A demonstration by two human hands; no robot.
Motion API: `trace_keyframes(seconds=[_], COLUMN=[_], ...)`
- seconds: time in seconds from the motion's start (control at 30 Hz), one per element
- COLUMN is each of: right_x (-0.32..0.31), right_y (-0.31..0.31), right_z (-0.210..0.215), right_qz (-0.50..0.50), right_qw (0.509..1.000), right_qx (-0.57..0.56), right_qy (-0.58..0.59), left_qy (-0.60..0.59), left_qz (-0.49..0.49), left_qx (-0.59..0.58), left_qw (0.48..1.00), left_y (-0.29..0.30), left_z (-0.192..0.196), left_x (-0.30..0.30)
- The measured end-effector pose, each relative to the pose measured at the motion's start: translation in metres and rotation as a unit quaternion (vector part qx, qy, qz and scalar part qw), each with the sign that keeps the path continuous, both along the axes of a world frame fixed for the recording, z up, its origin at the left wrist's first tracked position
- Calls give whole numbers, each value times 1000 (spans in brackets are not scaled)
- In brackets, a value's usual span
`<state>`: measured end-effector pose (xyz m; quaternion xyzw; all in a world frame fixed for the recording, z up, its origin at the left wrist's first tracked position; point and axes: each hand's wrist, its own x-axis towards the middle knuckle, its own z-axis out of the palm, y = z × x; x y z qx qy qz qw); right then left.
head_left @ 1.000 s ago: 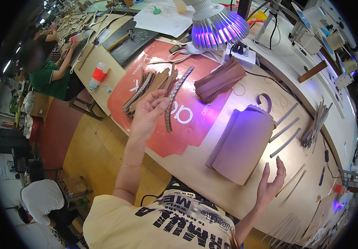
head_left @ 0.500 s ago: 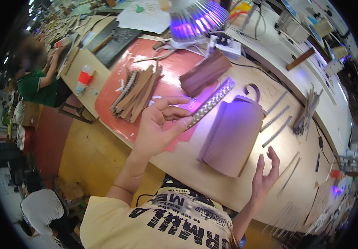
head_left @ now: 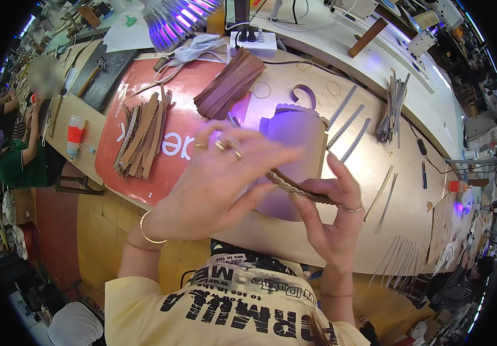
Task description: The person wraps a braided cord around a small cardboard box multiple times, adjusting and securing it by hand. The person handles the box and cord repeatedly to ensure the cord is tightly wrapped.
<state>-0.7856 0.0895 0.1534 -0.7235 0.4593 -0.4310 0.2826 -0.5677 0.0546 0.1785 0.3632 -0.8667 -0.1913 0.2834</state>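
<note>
A white power strip [head_left: 253,42] sits by a stack of brown strips [head_left: 229,84]; a glue bottle [head_left: 75,134] stands beside the red mat [head_left: 145,135]

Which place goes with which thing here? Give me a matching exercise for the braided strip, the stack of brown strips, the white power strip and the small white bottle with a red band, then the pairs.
Things:
1. braided strip
2. stack of brown strips
3. white power strip
4. white bottle with red band

Places:
A. at the far edge of the bench, with plugs in it
B. held between left hand and right hand
C. near the left end of the bench, beside the red mat
D. lying across the red mat's far right corner

Pairs: 1-B, 2-D, 3-A, 4-C
</note>
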Motion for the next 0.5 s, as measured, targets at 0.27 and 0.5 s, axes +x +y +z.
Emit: trace_keyframes(seconds=[0.27, 0.5], right_x=[9, 12], right_y=[10, 11], right_z=[-1, -3], right_qz=[-58, -7], right_qw=[947, 878], right_qx=[167, 263], right_qy=[-267, -400], left_qy=[544, 543], left_qz=[95, 53], left_qx=[302, 425], left_qw=[777, 722], left_y=[16, 13], left_z=[-43, -34], left_x=[-27, -35])
